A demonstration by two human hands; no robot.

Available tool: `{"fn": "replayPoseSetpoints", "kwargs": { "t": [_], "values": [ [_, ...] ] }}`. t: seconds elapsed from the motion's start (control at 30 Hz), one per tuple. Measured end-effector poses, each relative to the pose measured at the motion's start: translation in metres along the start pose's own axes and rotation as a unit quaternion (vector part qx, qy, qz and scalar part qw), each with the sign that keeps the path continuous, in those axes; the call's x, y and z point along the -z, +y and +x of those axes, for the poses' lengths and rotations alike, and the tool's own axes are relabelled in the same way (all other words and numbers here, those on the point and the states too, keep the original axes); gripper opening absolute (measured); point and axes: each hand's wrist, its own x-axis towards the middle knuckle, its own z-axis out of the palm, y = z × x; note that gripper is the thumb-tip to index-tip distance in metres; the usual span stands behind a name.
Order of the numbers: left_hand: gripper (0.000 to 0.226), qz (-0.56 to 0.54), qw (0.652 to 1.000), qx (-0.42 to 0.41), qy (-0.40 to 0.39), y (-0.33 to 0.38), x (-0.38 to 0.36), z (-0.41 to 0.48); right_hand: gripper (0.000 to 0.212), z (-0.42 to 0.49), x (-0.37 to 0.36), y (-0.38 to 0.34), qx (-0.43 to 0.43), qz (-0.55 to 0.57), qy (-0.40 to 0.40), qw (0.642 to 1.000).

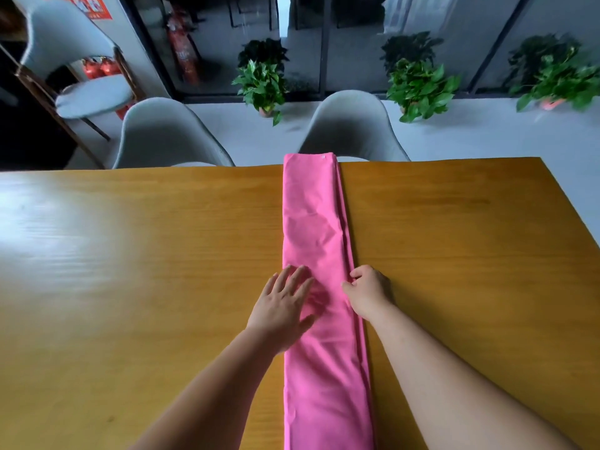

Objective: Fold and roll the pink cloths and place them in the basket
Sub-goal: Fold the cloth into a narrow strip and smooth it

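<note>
A pink cloth (316, 228) lies folded into one long narrow strip down the middle of the wooden table (130, 254), reaching from the far edge to the near edge. My left hand (284, 303) lies flat on the strip's left side with the fingers spread and straight. At the strip's right edge, my right hand (368, 292) has its fingers curled and pinches the stacked layers. No basket is in view.
Two grey chairs (162, 138) (352, 128) stand at the table's far side, a third (81, 76) further back left. Three potted plants (263, 86) (418, 89) (558, 82) sit on the floor by the glass wall. Red fire extinguishers (181, 43) stand at the back left.
</note>
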Motion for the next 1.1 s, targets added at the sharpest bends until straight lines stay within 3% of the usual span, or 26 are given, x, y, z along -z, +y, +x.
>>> {"fn": "replayPoseSetpoints", "kwargs": {
  "t": [0.37, 0.57, 0.73, 0.9, 1.0, 1.1],
  "values": [
    [0.080, 0.014, 1.000, 0.006, -0.013, -0.018, 0.025, 0.093, 0.027, 0.086, 0.014, -0.055, 0.022, 0.011, 0.013, 1.000],
    [0.086, 0.024, 1.000, 0.005, 0.011, -0.035, 0.030, 0.148, 0.044, 0.143, 0.013, -0.094, 0.038, 0.041, 0.010, 0.998],
    [0.085, -0.015, 0.994, 0.038, 0.099, -0.045, 0.036, 0.182, 0.003, 0.187, 0.012, -0.117, 0.057, 0.129, 0.023, 0.990],
    [0.089, -0.024, 0.992, 0.083, 0.088, -0.053, 0.029, 0.202, 0.019, 0.207, 0.012, -0.114, 0.024, 0.051, 0.041, 0.998],
    [0.089, -0.030, 0.991, 0.095, 0.089, -0.056, 0.029, 0.214, 0.018, 0.224, 0.016, -0.125, 0.028, 0.066, 0.027, 0.997],
    [0.086, -0.036, 0.990, 0.099, 0.096, -0.057, 0.032, 0.226, 0.030, 0.245, 0.024, -0.141, 0.042, 0.104, 0.031, 0.993]
  ]
}}
